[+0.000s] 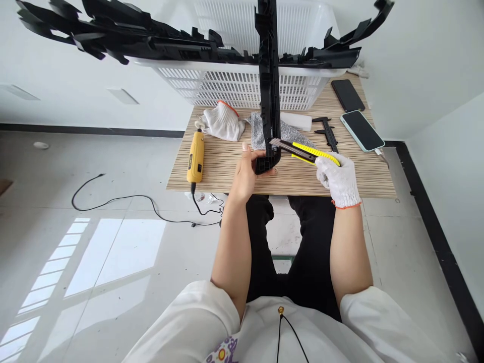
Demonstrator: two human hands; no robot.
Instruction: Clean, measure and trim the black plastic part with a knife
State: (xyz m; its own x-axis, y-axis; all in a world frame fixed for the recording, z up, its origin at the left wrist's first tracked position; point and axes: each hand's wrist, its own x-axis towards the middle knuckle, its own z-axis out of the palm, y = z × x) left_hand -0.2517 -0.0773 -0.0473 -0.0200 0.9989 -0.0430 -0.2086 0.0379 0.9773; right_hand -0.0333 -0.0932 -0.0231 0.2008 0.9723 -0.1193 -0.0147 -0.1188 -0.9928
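Note:
A long black plastic trim part (270,96) points toward me over the table, its curved near end gripped in my bare left hand (245,171). My right hand (338,179), in a white knit glove with an orange cuff, is closed around a yellow and black utility knife (310,151). The knife's blade is out, and its tip lies at the trim part's edge, just above my left fingers; I cannot tell whether it touches. Behind them a grey cloth (258,132) lies on the table, partly hidden by the part.
A white plastic basket (181,80) stands at the back with more black trim parts (162,45) across its top. On the wood-grain table (219,176) lie a yellow rotary tool (195,156), a white glove (224,122), a caliper (328,133) and two phones (362,131). A black cable (128,196) trails over the floor.

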